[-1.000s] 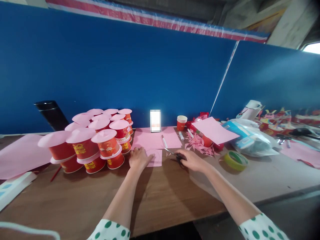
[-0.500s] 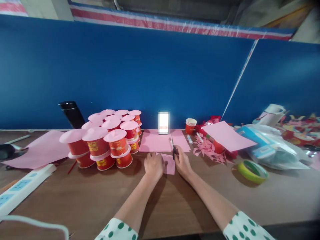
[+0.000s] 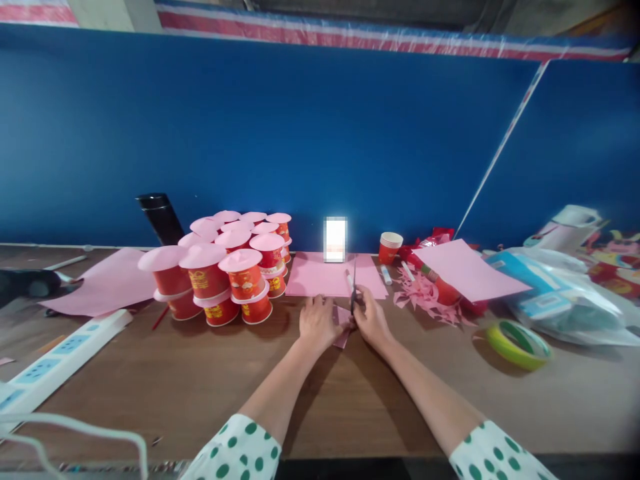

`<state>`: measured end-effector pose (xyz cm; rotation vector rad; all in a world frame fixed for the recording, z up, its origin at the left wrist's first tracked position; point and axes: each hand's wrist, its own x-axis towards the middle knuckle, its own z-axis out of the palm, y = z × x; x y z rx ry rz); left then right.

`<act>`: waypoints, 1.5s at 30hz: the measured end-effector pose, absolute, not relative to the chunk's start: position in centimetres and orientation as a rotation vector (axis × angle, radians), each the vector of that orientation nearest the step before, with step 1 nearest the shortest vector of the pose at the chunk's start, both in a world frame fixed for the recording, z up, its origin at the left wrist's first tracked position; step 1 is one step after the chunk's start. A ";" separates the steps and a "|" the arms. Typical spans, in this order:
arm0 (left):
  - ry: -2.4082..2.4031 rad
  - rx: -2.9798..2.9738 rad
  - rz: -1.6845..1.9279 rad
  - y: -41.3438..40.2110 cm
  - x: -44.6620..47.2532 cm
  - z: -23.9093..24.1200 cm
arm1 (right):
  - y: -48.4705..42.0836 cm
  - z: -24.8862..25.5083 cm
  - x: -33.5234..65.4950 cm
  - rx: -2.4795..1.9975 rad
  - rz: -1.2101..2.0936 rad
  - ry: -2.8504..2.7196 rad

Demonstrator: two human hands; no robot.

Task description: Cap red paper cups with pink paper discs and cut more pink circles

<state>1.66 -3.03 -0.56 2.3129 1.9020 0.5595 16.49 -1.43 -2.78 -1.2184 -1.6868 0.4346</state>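
- One small pink paper (image 3: 341, 316) between the two hands, roughly midway from the back edge of the brown table (image 3: 210, 387) to its near edge; partly covered, full outline hidden.
- Left hand (image 3: 318, 323): thumb across the small pink paper, other fingers close together and reaching toward the back edge; cannot tell whether pinching the paper from beneath.
- Right hand (image 3: 373, 321): fingers curled around the black handles of the scissors (image 3: 353, 303), just beside the small pink paper; blades pointing to the back edge, too thin in view to tell how far apart.
- Beyond the hands, nearer the back edge: larger pink paper (image 3: 310, 280) lying flat, white marker (image 3: 349, 277) near the blades, bright pixelated rectangle (image 3: 335, 239) upright behind.
- Along the back edge, to the right: two more markers (image 3: 386, 275), nested red paper cups (image 3: 390, 250), heap of pink scraps (image 3: 420, 297), pink sheet (image 3: 470, 270) tilted over red items.
- Farther toward the right end: yellow-green tape roll (image 3: 520, 345), clear plastic bag (image 3: 565, 293), white jug (image 3: 573, 223) by the back edge.
- Left of the hands: red tubs (image 3: 243, 287) topped with shallow pink cones, front ones stacked two high.
- Toward the left end: another pink sheet (image 3: 107, 283), black flask (image 3: 163, 219) leaning at the back edge, white power strip (image 3: 67, 353) slanting toward the near edge.
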 end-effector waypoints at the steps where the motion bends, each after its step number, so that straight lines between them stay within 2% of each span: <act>1: 1.883 2.323 0.552 -3.0 1.7 -0.7 | -1.4 -2.8 16.5 -1.214 0.456 -1.676; 8: 1.711 2.457 0.512 -3.2 1.8 -0.8 | -1.4 -2.6 16.4 -1.190 0.441 -1.576; 13: 1.650 2.489 0.488 -3.1 1.7 -0.6 | -1.2 -2.8 16.5 -1.183 0.562 -1.498; 18: 1.923 2.373 0.591 -3.1 1.4 0.0 | -1.2 -2.7 16.4 -1.164 0.560 -1.516; 21: 2.093 2.269 0.511 -3.1 1.1 0.5 | -1.2 -2.7 16.4 -1.164 0.589 -1.524; 26: 2.070 2.240 0.330 -3.3 1.1 1.0 | -1.3 -2.7 16.3 -1.166 0.622 -1.534; 45: 1.878 2.270 0.410 -2.6 0.5 0.9 | -2.0 -2.3 16.2 -1.098 0.738 -1.540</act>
